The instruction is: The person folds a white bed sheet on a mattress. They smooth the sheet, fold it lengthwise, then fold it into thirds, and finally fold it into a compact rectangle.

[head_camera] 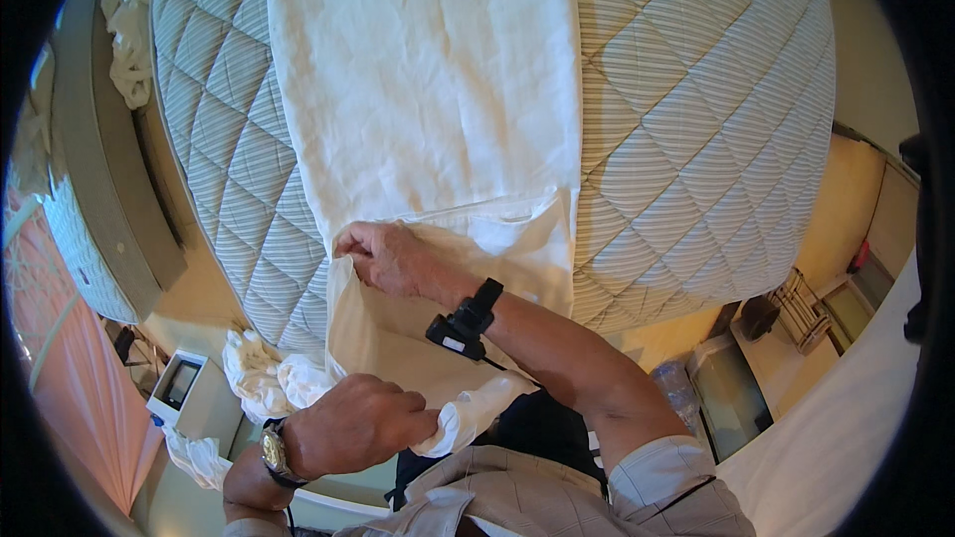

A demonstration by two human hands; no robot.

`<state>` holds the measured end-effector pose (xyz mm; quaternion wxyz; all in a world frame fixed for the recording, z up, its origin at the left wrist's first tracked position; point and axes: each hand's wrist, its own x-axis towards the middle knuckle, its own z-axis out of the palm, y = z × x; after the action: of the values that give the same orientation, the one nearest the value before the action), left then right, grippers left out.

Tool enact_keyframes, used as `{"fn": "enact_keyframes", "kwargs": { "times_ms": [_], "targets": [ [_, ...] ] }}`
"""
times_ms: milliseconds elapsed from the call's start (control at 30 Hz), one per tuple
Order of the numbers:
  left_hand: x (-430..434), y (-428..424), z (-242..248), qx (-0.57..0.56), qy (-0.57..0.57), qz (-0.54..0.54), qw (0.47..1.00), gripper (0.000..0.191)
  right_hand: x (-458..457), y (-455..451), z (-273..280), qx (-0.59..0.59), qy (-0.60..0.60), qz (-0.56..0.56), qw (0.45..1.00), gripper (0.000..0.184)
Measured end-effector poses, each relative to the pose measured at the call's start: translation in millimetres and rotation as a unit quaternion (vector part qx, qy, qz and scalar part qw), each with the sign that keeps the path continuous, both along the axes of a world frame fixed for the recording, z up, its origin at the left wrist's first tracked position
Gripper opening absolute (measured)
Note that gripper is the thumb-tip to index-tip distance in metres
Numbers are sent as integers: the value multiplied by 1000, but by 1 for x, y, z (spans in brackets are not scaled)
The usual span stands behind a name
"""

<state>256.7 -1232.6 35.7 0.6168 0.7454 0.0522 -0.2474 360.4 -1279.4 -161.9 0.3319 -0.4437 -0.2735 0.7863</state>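
Observation:
A long white cloth, folded into a broad strip, lies on a striped quilted mattress and hangs over its near edge. My right hand, with a black device strapped at the wrist, pinches the cloth's left edge near the turned-back fold. Closer to my body, my left hand, wearing a wristwatch, grips a bunched end of the same cloth. Between my hands the cloth sags in a loose hollow. My left fingertips are partly hidden by the hand and the cloth.
Crumpled white cloths lie at the mattress's lower left, near a white device with a dark screen. A second mattress and pink fabric are at the far left. At the lower right stand a wire rack and a glass-topped surface.

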Motion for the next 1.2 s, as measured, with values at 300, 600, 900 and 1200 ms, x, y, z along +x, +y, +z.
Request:
{"fn": "enact_keyframes", "kwargs": {
  "times_ms": [300,600,900,1200],
  "targets": [
    [16,0,-10,95,10,4,995,11,114,-62,16,-96,27,-121,988,39],
    [33,8,-32,131,32,-22,991,12,194,-117,51,-39,-249,-294,922,25],
    [40,15,-43,114,20,-10,993,7,196,-87,49,104,-513,19,852,16],
    [51,20,-56,143,16,-22,989,7,205,-78,69,12,-451,-84,888,34]
  ]
}}
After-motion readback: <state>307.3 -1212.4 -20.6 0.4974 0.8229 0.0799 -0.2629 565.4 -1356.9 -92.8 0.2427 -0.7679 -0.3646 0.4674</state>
